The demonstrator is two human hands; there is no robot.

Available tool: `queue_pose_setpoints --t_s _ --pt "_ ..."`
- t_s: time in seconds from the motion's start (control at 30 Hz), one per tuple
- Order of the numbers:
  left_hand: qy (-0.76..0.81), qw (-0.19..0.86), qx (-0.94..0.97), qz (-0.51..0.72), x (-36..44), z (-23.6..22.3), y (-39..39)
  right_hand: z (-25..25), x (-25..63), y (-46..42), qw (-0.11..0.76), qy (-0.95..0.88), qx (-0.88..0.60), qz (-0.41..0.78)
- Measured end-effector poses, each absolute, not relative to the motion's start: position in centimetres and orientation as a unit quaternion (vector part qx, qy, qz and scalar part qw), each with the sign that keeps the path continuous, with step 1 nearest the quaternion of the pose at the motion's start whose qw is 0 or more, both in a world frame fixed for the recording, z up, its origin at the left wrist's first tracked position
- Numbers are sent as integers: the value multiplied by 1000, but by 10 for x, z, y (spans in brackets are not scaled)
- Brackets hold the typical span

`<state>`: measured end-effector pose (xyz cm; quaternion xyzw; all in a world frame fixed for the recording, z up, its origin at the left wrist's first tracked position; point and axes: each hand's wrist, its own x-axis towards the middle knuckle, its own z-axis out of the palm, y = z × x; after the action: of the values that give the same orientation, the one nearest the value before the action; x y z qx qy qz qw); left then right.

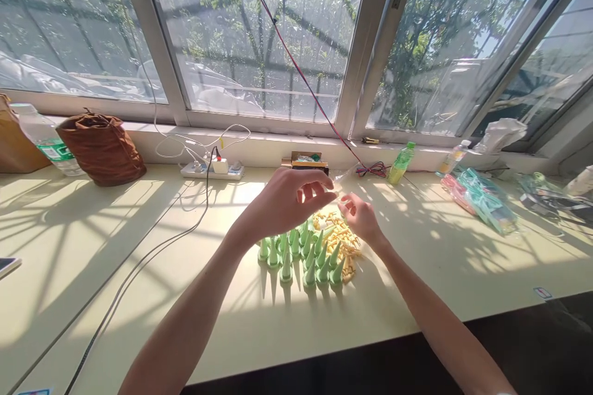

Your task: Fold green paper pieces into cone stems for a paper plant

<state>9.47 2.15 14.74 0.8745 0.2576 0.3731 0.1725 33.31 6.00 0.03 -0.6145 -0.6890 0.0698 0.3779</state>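
Note:
My left hand (296, 197) hovers over the back of a group of green cones (286, 268), its fingers curled and the thumb brought toward the fingertips. A small, pale, see-through thing (343, 175) shows just past those fingertips, blurred by glare; its kind is unclear. To the right, my right hand (360, 217) is closed in a pinch above a pile of small yellow pieces (340, 234). Whatever sits in either pinch is too small to name. The cones stand upright on the table (259, 333), points up, several in rows.
Along the sill are a power strip (213, 170), a small box (309, 160), coiled red and black wire (372, 169) and a green bottle (401, 163). A brown bag (100, 148) stands left. Plastic-wrapped packs (482, 197) lie right. A dark cable (152, 253) crosses the left side.

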Motion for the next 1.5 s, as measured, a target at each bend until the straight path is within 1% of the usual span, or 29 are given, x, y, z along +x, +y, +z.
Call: queue_pose_setpoints --t_s 0.1,0.27,0.4,0.53,0.7,0.9,1.0,1.07,1.1,1.13,1.17,1.27,1.37,1.5 --pt "257 174 876 368 95 146 21 -5 310 71 295 -758 -565 138" --pt "257 176 878 363 96 144 21 -15 290 90 192 -807 -524 192" --pt "252 172 881 362 96 144 21 -14 289 93 152 -819 -513 207" --pt "254 169 880 365 95 144 22 -11 290 89 149 -820 -511 211" --pt "256 168 881 362 94 143 23 -17 293 88 181 -811 -509 226" --pt "257 177 879 361 96 144 22 -21 300 81 286 -773 -496 274" --pt "276 176 870 369 97 142 25 -6 303 74 342 -750 -478 304" --pt "299 169 855 388 97 140 31 12 304 68 382 -736 -461 316" --pt "314 165 845 400 96 138 34 24 305 65 407 -729 -447 321" --pt "329 170 833 411 95 137 37 37 305 62 450 -715 -411 342" --pt "342 189 818 422 94 135 40 51 305 59 476 -710 -376 357" --pt "359 282 781 427 91 134 44 89 302 49 504 -719 -323 353" --pt "349 365 754 421 90 135 43 114 297 43 499 -744 -303 326" --pt "325 404 748 414 90 135 40 125 290 39 479 -770 -299 297"
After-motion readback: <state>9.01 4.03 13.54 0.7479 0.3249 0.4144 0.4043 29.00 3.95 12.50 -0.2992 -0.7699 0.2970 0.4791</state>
